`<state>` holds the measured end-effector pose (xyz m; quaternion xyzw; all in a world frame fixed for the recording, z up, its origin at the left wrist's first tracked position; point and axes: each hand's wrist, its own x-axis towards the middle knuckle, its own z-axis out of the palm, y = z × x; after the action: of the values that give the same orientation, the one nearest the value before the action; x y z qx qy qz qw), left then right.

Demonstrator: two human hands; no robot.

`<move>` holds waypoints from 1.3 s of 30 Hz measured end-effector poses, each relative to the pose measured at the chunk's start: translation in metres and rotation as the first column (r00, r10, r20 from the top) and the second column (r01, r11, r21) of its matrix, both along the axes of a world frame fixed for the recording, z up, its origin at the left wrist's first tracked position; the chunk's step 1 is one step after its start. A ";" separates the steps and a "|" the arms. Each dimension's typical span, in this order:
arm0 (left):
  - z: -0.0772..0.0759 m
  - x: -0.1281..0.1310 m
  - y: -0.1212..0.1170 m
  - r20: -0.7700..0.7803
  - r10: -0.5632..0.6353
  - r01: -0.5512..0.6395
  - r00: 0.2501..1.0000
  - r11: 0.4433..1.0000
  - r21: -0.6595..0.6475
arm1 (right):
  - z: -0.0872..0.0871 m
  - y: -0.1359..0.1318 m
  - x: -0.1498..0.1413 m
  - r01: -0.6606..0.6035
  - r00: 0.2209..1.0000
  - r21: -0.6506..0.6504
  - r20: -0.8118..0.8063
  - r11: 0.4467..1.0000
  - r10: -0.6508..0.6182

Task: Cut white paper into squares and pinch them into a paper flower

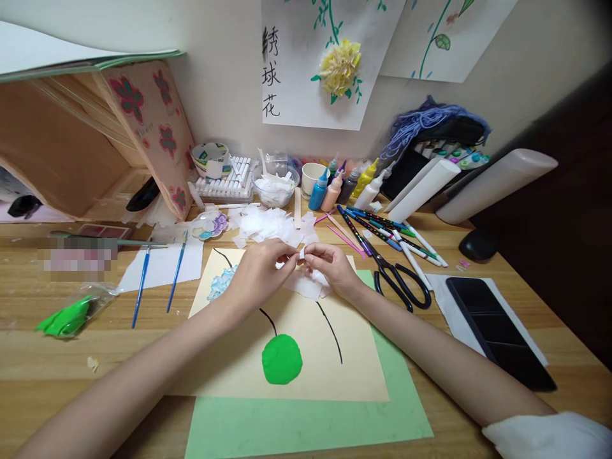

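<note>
My left hand (261, 271) and my right hand (329, 268) meet above a cream sheet (224, 370), their fingertips pinched together on a small white paper piece (301, 254). Just under my right hand lie a few more white paper pieces (306, 285). The cream sheet bears black drawn lines (332, 328), a flat green clay disc (282, 359) and a cluster of pale blue paper petals (222, 284), partly covered by my left hand. Behind the hands spreads a heap of white paper scraps (270, 223).
Beneath the cream sheet is a green sheet (310, 427). Black scissors (401, 280) and several pens (382, 229) lie right, near a phone (497, 325). Paintbrushes (176, 271) and bagged green clay (71, 315) lie left. Paint bottles (331, 194) and a bowl of scraps (275, 185) stand behind.
</note>
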<state>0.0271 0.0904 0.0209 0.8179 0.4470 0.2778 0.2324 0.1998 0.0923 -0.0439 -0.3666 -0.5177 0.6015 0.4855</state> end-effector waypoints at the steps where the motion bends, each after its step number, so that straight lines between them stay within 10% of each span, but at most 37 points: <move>1: 0.000 0.000 0.000 0.001 -0.001 0.001 1.000 1.000 -0.001 | 0.000 0.000 0.000 0.001 1.000 0.000 0.003 1.000 -0.001; 26: 0.000 0.000 -0.001 -0.050 -0.040 0.042 0.998 0.998 0.038 | 0.008 -0.002 -0.003 0.009 0.998 0.036 0.066 0.999 -0.012; 39: 0.003 0.000 0.001 0.081 0.005 0.012 0.997 0.976 -0.218 | 0.008 -0.002 -0.002 0.031 0.999 0.023 0.044 0.999 -0.032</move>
<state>0.0268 0.0910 0.0235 0.7763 0.4636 0.2595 0.3393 0.1974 0.0904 -0.0360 -0.3823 -0.5293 0.5796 0.4875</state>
